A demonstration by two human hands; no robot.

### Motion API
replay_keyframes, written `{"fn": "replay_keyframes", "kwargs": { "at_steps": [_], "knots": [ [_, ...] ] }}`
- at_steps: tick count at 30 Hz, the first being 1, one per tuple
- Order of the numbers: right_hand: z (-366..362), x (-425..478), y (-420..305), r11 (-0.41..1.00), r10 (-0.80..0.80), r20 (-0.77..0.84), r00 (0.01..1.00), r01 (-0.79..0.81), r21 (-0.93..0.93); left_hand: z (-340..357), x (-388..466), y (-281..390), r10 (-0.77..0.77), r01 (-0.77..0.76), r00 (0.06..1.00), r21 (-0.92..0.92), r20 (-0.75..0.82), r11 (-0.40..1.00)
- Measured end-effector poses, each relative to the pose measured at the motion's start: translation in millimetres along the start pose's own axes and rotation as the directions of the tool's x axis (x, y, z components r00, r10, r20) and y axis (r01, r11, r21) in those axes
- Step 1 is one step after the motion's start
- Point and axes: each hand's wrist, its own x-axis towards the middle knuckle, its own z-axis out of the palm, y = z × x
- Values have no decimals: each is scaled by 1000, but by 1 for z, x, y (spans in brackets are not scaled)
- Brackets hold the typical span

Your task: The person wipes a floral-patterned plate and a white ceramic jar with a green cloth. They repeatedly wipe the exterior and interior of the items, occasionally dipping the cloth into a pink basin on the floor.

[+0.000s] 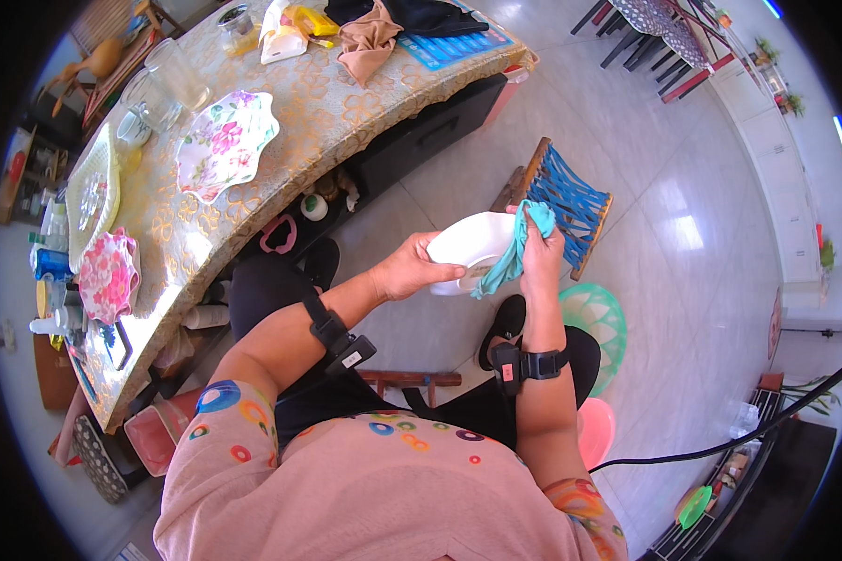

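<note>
A white dish (471, 242) is held tilted above my knees, its underside with a foot ring and small marking towards me. My left hand (417, 270) grips its left edge, thumb on the underside. My right hand (539, 245) holds a turquoise cloth (509, 263) against the dish's right edge; some fingers are hidden behind cloth and dish. On the table to the left lie a scalloped floral plate (228, 147) and a pink floral scalloped dish (109, 275).
The cloth-covered table (316, 133) curves along my left, bearing glass cups (175, 73) and a woven tray (95, 193). A low stool with blue webbing (565, 203) stands ahead. Beside my right leg are a green basin (596, 336) and a pink basin (595, 433).
</note>
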Motion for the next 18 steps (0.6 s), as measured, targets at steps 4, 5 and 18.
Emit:
{"fn": "replay_keyframes", "kwargs": {
  "at_steps": [4,5,18],
  "knots": [
    [-3,-7,-7,981,79,126,989,-99,167,-6,2,-1,48,-48,999,-60,-7,997],
    [-5,-7,-6,984,59,163,985,-86,159,-6,3,1,50,-50,999,-53,-1,997],
    [-4,-8,4,861,-124,347,930,274,-428,-7,5,16,-113,98,992,239,51,966]
  ]
}}
